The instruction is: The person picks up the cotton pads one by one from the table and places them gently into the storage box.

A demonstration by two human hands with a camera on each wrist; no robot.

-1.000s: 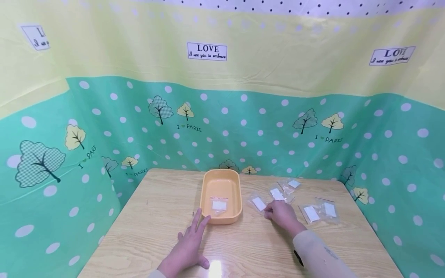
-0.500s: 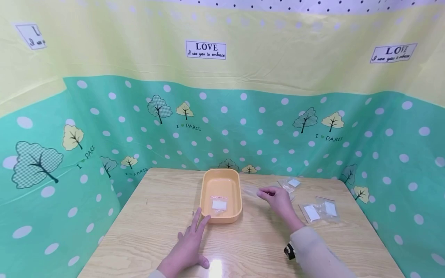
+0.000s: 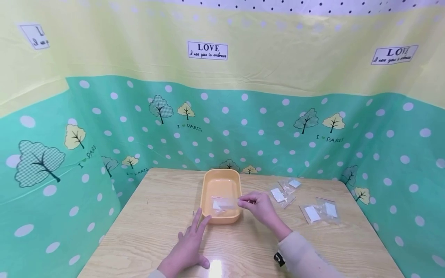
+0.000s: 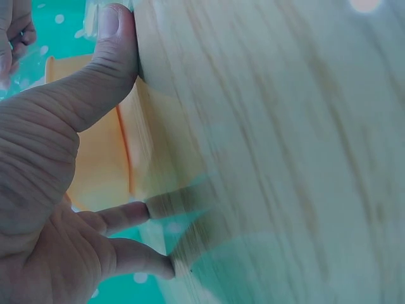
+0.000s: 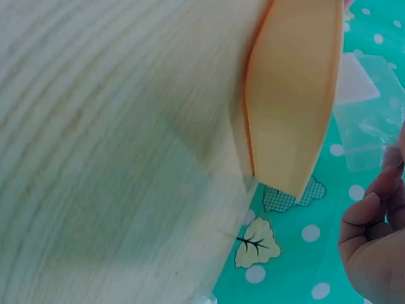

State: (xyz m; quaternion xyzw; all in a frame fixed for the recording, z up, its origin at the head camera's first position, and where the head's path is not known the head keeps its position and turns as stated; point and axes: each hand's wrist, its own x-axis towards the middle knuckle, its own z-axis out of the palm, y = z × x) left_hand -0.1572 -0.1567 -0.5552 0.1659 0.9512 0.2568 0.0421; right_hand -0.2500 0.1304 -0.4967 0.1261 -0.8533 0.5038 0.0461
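My right hand [image 3: 260,208] pinches the edge of a clear zip bag [image 5: 370,117] between thumb and fingers. The bag has a white rectangular piece [image 5: 354,82] inside and hangs over the right side of an orange tray [image 3: 221,220]. In the head view it overlaps another zip bag [image 3: 216,204] with a white piece, lying in the tray. My left hand [image 3: 187,247] rests on the table with fingers spread, two fingertips right at the tray's near left corner. The left wrist view shows its thumb [image 4: 111,57] held apart from the fingers.
Right of the tray, two more bags with white pieces [image 3: 277,195] [image 3: 294,183] lie at the back. Farther right, two others overlap [image 3: 312,213] [image 3: 331,209]. A patterned green and yellow curtain [image 3: 222,131] surrounds the wooden table [image 3: 167,208].
My right hand has picked up a zip bag from the table beside the tray and carried it left over the tray. The left hand stays in place.
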